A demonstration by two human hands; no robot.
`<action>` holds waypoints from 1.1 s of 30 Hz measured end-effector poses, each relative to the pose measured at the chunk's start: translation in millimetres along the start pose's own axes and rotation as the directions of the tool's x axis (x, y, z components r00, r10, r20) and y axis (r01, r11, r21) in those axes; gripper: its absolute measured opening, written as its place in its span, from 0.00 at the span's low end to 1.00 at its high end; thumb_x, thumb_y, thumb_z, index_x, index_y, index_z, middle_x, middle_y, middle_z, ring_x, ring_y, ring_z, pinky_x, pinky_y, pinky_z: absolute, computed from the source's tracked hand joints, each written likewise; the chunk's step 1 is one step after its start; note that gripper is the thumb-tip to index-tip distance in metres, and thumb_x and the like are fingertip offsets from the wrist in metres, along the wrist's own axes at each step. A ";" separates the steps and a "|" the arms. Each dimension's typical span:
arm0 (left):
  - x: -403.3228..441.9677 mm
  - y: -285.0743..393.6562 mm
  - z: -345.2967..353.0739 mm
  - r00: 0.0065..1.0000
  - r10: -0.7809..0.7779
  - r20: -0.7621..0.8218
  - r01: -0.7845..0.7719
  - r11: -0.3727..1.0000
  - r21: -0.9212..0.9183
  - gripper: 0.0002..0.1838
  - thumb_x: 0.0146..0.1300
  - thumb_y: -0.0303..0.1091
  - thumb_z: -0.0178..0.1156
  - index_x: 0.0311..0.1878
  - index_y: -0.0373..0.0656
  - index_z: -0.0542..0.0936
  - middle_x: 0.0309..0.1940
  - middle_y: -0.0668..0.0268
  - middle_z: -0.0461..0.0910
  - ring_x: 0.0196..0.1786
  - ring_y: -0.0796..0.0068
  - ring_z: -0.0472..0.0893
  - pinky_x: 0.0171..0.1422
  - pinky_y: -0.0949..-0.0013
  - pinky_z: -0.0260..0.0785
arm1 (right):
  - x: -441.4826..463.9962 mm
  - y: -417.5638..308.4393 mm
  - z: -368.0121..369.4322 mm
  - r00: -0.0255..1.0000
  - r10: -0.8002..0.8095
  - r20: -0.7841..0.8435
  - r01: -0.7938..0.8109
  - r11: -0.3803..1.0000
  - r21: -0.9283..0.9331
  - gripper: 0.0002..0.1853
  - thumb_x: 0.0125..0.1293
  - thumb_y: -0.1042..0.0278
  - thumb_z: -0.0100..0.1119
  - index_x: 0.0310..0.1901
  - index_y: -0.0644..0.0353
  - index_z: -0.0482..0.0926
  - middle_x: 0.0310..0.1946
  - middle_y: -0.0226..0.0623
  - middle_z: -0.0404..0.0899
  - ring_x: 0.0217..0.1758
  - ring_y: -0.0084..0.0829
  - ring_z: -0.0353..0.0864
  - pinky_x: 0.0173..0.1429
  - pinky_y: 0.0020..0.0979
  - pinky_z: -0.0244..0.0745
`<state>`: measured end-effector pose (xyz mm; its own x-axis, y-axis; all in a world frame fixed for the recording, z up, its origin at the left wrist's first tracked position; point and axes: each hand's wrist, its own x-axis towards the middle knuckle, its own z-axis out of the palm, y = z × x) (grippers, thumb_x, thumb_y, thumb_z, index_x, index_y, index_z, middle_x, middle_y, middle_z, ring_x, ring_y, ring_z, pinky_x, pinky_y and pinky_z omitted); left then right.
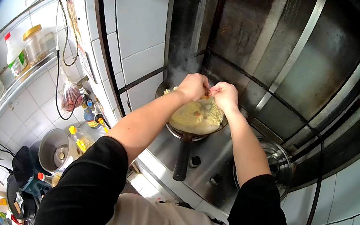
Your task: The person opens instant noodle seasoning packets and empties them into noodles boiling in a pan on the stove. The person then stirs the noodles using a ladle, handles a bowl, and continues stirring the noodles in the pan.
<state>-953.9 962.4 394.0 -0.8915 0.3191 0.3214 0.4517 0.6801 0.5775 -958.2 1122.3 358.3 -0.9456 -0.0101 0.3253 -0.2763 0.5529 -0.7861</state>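
Here, pan handle [183, 158] toward the shirt [180, 224].

Pretty cramped corner, tbh. White tiles [140, 10] are set on the wall to the left, and more pale tiling [352, 194] is seen low on the right. The back is covered by tall dark panels [238, 22] split up by shiny metal strips [299, 42]; whether they're glass or metal can't be told. The whole nook is framed by thin dark bars [103, 28]. A curved shelf [15, 84] is mounted on the left, and black cables [56, 75] are strung nearby. The left side's brightly lit, while the upper right is left pretty dim.
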 end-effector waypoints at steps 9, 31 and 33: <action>5.8 -10.6 6.3 1.000 0.010 -0.014 -0.010 1.000 -0.020 0.11 0.51 0.32 0.67 0.38 0.39 0.84 0.35 0.54 0.85 0.41 0.59 0.85 0.47 0.64 0.75 | 4.5 20.8 11.8 0.999 -0.023 0.036 0.019 0.994 0.110 0.05 0.55 0.82 0.68 0.29 0.64 0.80 0.26 0.32 0.83 0.31 0.20 0.79 0.37 0.25 0.75; 7.1 -8.6 4.4 0.995 0.017 0.098 -0.023 0.998 0.063 0.12 0.50 0.32 0.67 0.40 0.42 0.85 0.38 0.54 0.84 0.45 0.56 0.83 0.52 0.61 0.74 | -2.9 23.4 5.0 0.999 0.035 0.040 -0.039 0.994 0.101 0.04 0.58 0.82 0.65 0.34 0.67 0.80 0.30 0.35 0.83 0.33 0.23 0.80 0.40 0.26 0.75; 7.2 -10.3 6.6 0.992 0.037 0.118 -0.057 0.984 0.168 0.12 0.50 0.31 0.67 0.40 0.43 0.86 0.38 0.54 0.84 0.45 0.56 0.83 0.52 0.61 0.74 | -7.4 16.0 -2.1 0.998 -0.025 0.053 0.028 0.998 -0.062 0.04 0.59 0.81 0.64 0.35 0.69 0.80 0.32 0.37 0.84 0.34 0.24 0.82 0.41 0.26 0.76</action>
<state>-965.2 962.0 385.4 -0.8721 0.4195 0.2520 0.4892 0.7623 0.4238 -955.3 1133.0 344.4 -0.9462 -0.0677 0.3163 -0.2914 0.6030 -0.7426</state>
